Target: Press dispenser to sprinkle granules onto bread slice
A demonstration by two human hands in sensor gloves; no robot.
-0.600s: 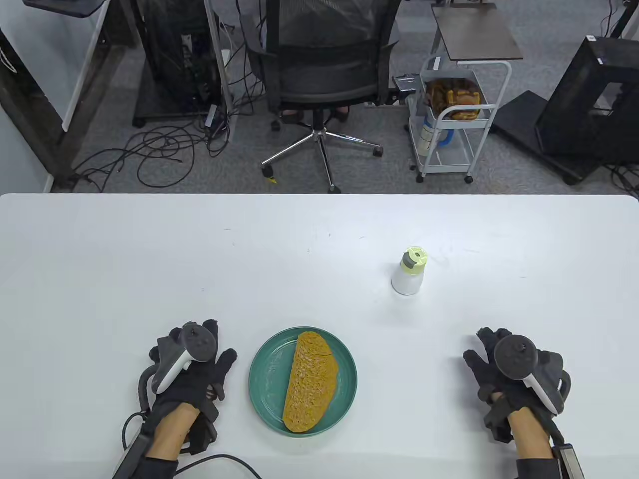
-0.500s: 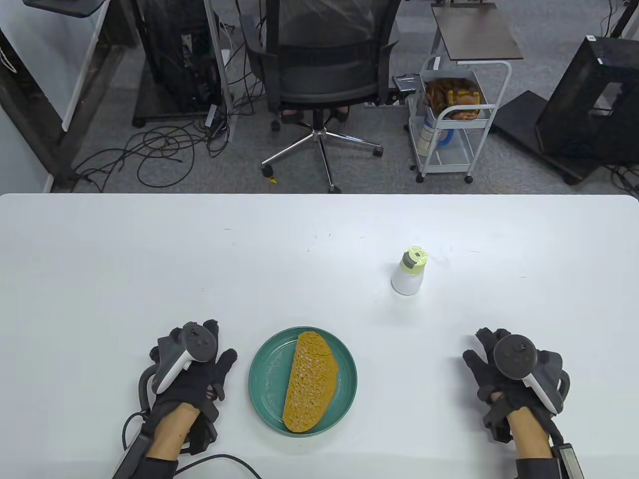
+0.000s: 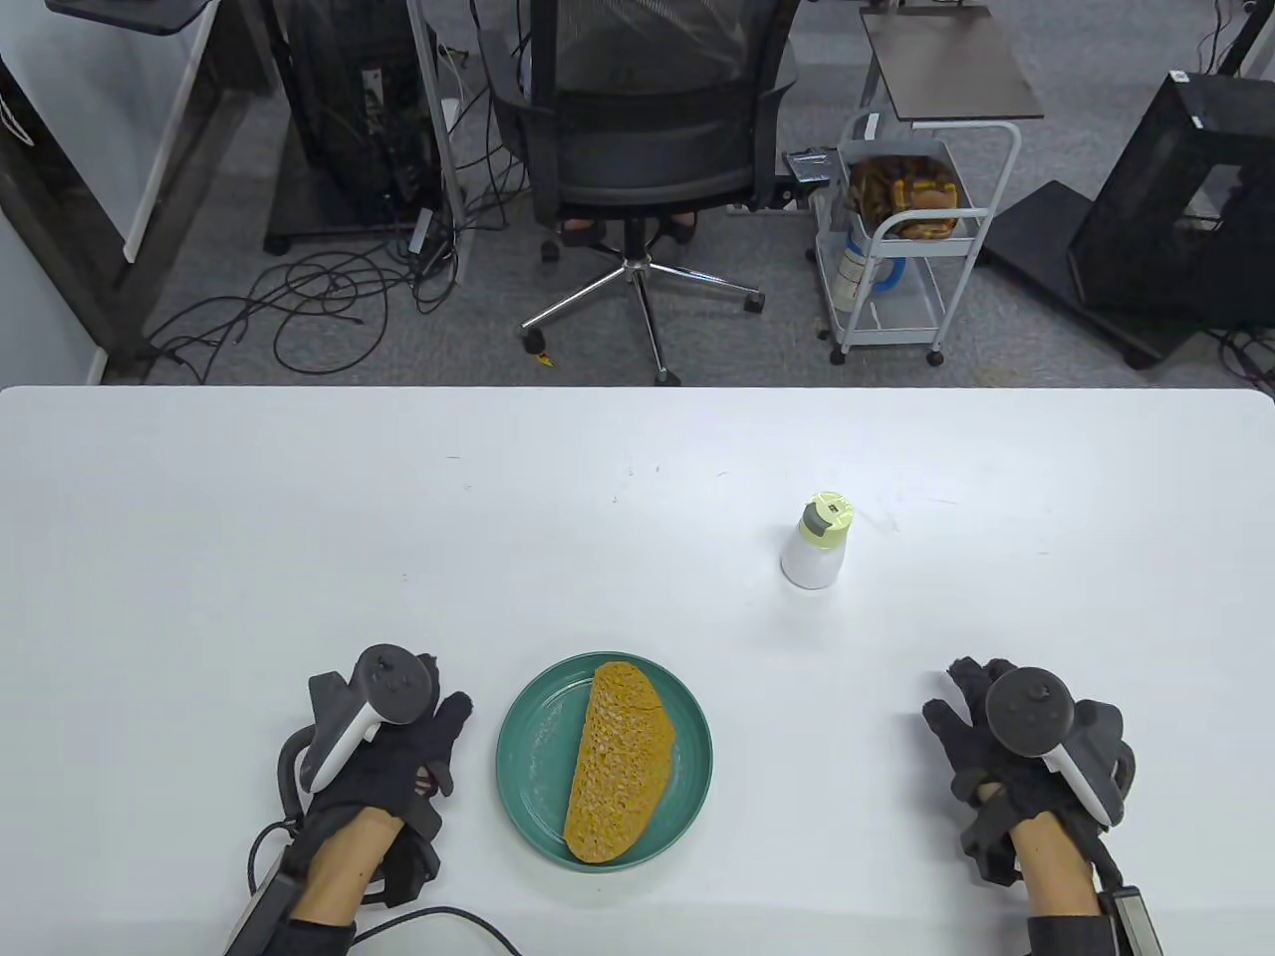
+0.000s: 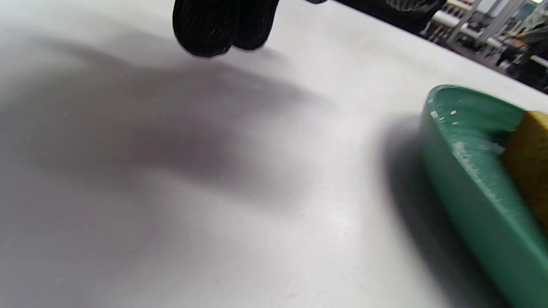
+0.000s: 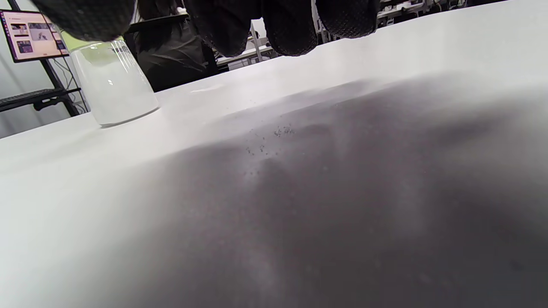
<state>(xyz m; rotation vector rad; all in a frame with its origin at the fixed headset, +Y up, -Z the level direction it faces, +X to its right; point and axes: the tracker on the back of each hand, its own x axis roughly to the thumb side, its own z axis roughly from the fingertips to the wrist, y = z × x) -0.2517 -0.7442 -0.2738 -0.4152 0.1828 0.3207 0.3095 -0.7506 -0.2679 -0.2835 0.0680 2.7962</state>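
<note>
Nothing is held by the left hand (image 3: 398,742), whose grip is loose, fingers spread over the table (image 3: 199,558) just left of the green plate (image 3: 528,757). The right hand (image 3: 1006,747) is likewise unladen, fingers extended. The bread slice (image 3: 618,762) is carried on the plate; the dispenser (image 3: 817,546) is stood upright, well apart from both hands.
</note>
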